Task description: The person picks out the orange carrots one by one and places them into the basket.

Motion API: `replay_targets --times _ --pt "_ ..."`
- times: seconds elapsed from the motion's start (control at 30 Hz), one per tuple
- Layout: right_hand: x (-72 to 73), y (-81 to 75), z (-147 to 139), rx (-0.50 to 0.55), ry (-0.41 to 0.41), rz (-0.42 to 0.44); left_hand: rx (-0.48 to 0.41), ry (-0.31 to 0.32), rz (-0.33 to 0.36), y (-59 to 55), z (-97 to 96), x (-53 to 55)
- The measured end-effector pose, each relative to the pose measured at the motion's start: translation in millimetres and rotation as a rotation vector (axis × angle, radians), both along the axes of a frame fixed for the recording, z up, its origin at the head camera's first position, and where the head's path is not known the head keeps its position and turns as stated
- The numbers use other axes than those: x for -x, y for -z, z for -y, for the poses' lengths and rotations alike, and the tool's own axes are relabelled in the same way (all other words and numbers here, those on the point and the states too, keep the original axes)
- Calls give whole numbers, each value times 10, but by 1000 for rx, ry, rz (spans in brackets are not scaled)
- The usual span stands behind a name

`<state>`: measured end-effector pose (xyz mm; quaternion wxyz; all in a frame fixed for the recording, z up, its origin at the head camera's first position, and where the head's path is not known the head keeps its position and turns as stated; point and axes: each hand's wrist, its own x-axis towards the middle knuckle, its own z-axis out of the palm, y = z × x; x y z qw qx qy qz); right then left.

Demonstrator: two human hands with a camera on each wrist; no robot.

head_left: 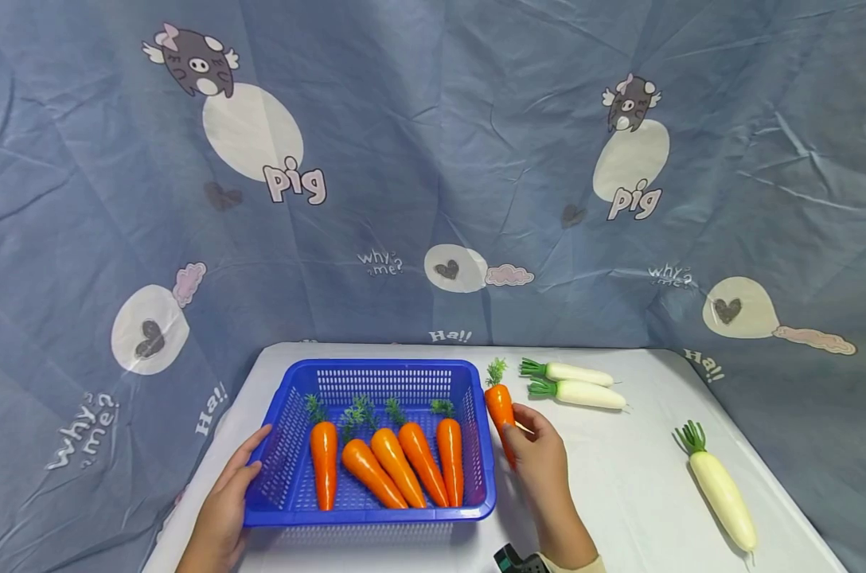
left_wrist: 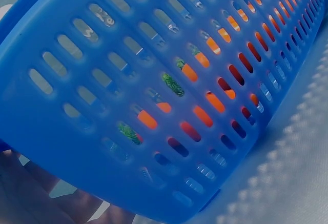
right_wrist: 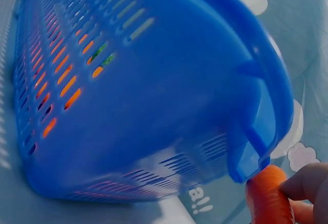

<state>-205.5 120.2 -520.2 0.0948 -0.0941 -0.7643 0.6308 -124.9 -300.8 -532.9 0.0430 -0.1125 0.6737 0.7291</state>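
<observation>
A blue plastic basket (head_left: 371, 516) holds several orange carrots (head_left: 324, 461) with green tops, lying side by side. My left hand (head_left: 225, 509) rests against the basket's left side, its fingers at the rim; the left wrist view shows the fingers (left_wrist: 77, 203) partly hidden by the basket wall. Just outside the basket's right side, my right hand (head_left: 544, 461) pinches a carrot (head_left: 501, 404) between thumb and fingers, leafy end pointing away. In the right wrist view this carrot (right_wrist: 269, 196) is close beside the basket's rim.
Two white radishes (head_left: 590, 394) with green stems lie at the back right of the white table (head_left: 619, 485). A larger white radish (head_left: 723, 497) lies near the right edge. Behind the table hangs a blue patterned cloth (head_left: 533, 159).
</observation>
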Motion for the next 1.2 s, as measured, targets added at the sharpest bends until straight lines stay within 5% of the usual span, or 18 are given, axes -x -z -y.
replay_targets --times 0.43,0.77,1.2 --pt "-39 -102 38 -6 -17 -20 -15 2 -9 -11 -1 -9" --pt "-68 -159 85 74 -30 -26 10 -7 52 -36 -15 7" --pt "-101 -215 167 108 -59 -22 2 -5 13 -14 -7 -7"
